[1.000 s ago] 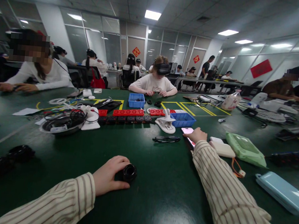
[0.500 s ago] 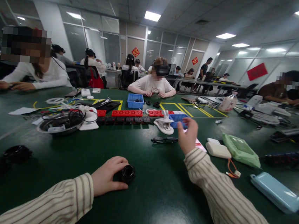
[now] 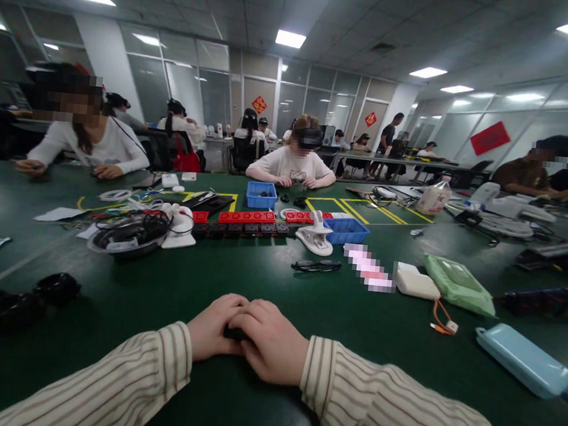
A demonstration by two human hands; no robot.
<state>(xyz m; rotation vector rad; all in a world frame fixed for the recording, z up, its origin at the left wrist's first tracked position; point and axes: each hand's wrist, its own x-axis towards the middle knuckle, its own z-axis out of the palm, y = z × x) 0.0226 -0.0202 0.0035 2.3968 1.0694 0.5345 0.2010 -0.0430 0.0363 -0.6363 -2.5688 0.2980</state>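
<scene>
A small black round part (image 3: pixel 235 333) sits between my two hands on the green table (image 3: pixel 224 415), and only a dark sliver of it shows. My left hand (image 3: pixel 213 327) is closed round it from the left. Over its top and right side curl the fingers of my right hand (image 3: pixel 274 343), which touches my left fingers. The fingertips and most of the part are hidden beneath the hands. Several shiny black ring-shaped pieces (image 3: pixel 58 289) lie at the left.
Black glasses (image 3: pixel 316 265), a white clip stand (image 3: pixel 316 237) and a blue tray (image 3: pixel 346 231) are ahead. A metal bowl (image 3: pixel 128 241) holds cables. On the right lie a white power bank (image 3: pixel 416 283), green wipes (image 3: pixel 460 287) and a light-blue case (image 3: pixel 525 360). Co-workers sit around.
My right hand has come down and left from near the blue tray onto the black round part. My left hand stays round the part. The view has shifted slightly.
</scene>
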